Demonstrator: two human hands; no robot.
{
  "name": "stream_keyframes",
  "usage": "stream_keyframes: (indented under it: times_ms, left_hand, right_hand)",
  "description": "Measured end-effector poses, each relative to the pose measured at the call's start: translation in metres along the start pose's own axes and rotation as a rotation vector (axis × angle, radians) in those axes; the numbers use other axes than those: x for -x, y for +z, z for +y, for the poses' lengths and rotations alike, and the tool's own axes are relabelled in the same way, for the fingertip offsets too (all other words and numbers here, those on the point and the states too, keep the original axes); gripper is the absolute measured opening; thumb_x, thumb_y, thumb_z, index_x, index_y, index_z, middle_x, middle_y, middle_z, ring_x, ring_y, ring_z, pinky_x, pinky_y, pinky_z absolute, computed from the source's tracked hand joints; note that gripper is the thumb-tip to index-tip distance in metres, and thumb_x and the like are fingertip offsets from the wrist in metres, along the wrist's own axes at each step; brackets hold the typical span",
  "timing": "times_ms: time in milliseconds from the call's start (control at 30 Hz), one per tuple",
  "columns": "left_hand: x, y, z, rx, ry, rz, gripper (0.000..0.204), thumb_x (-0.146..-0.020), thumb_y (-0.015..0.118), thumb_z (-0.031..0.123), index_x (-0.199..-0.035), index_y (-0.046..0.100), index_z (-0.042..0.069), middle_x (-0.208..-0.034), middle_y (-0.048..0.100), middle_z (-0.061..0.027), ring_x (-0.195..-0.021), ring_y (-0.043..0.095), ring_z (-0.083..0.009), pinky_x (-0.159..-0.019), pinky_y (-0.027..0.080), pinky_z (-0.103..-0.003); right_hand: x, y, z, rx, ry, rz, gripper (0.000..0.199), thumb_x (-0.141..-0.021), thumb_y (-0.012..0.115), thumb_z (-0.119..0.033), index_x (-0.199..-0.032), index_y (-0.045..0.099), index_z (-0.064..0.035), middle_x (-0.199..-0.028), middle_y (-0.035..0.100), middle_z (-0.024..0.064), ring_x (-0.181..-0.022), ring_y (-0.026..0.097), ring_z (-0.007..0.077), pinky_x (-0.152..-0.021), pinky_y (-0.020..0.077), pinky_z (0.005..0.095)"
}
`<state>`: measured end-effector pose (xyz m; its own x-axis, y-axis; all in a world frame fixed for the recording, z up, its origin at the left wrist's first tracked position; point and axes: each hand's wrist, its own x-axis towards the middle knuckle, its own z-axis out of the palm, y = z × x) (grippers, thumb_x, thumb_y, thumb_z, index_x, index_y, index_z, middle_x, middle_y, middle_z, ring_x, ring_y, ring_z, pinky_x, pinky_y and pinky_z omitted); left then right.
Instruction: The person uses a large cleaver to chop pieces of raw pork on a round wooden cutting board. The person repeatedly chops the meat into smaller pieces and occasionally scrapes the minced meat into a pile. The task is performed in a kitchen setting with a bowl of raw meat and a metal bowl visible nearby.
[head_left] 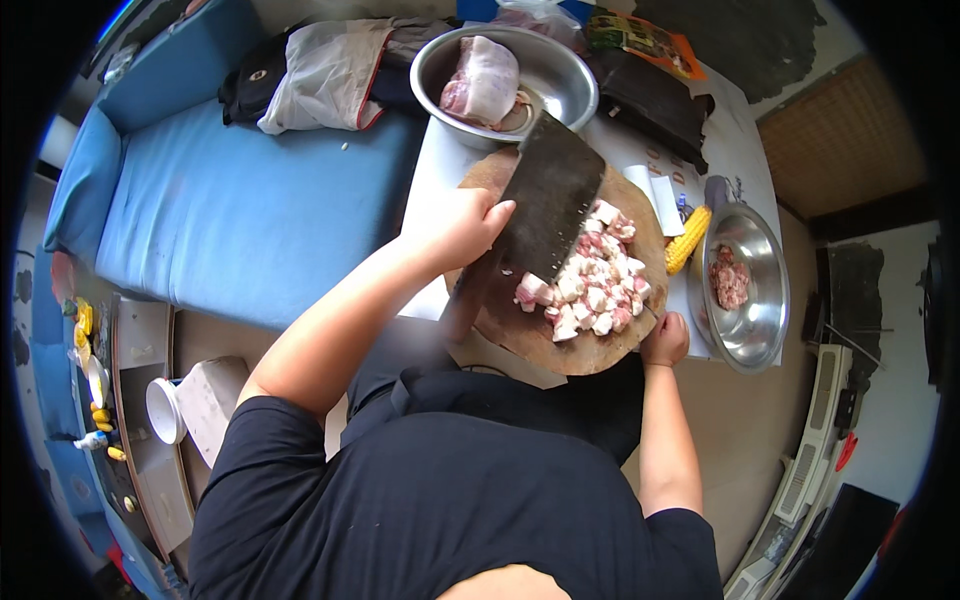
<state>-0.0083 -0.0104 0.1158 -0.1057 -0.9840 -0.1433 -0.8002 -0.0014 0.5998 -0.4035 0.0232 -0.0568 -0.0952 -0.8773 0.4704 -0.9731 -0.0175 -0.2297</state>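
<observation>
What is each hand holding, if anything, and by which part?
Left hand: the cleaver, by the left edge of its blade. Right hand: curled at the near right rim of the chopping board; a grip cannot be told.

Looks like a home's living room, judging by the blue sofa (270,210) along the left edge of the bench (735,150) and the fabric items (330,72) heaped by the bench's far-left corner.
</observation>
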Motion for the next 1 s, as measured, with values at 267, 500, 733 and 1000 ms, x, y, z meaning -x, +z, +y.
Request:
stream_keyframes:
  times_ms: [267,500,733,1000]
  left_hand:
    - [-0.07,-0.017,-0.144,0.527,-0.072,0.446,0.025,-0.092,0.052,0.022,-0.09,0.063,0.0,-0.077,0.064,-0.0055,-0.066,0.059,-0.0134,-0.063,0.049,-0.028]
    - [-0.119,0.016,-0.353,0.326,-0.717,0.639,0.024,-0.085,0.058,0.029,-0.097,0.068,0.011,-0.089,0.068,-0.0119,-0.085,0.064,-0.0273,-0.076,0.049,-0.036]
    - [-0.168,0.013,-0.395,-0.118,-0.766,0.558,0.025,-0.079,0.062,0.027,-0.104,0.066,0.024,-0.113,0.055,-0.0072,-0.102,0.057,-0.0266,-0.087,0.048,-0.038]
    - [-0.179,0.013,-0.407,-0.2,-0.838,0.524,0.023,-0.079,0.065,0.033,-0.098,0.066,0.021,-0.114,0.054,-0.0066,-0.103,0.055,-0.0269,-0.086,0.048,-0.039]
  right_hand:
    - [0.004,0.003,0.006,-0.01,-0.014,-0.013,0.026,-0.079,0.058,-0.025,-0.062,0.048,-0.0082,-0.065,0.052,0.0113,-0.065,0.052,0.0341,-0.057,0.0397,0.0436]
    - [-0.001,0.003,0.011,0.013,-0.048,-0.055,0.026,-0.073,0.064,-0.024,-0.063,0.047,-0.0076,-0.064,0.049,0.0109,-0.064,0.051,0.0339,-0.056,0.0382,0.0435]
    - [0.003,0.004,0.021,-0.111,0.062,-0.109,0.019,-0.075,0.061,-0.023,-0.073,0.054,-0.0056,-0.067,0.05,0.0116,-0.069,0.052,0.0333,-0.06,0.04,0.0428]
    - [0.025,0.008,0.056,-0.121,0.341,-0.152,0.017,-0.08,0.058,-0.021,-0.078,0.053,-0.0048,-0.076,0.054,0.0112,-0.074,0.053,0.0287,-0.064,0.0411,0.0384]
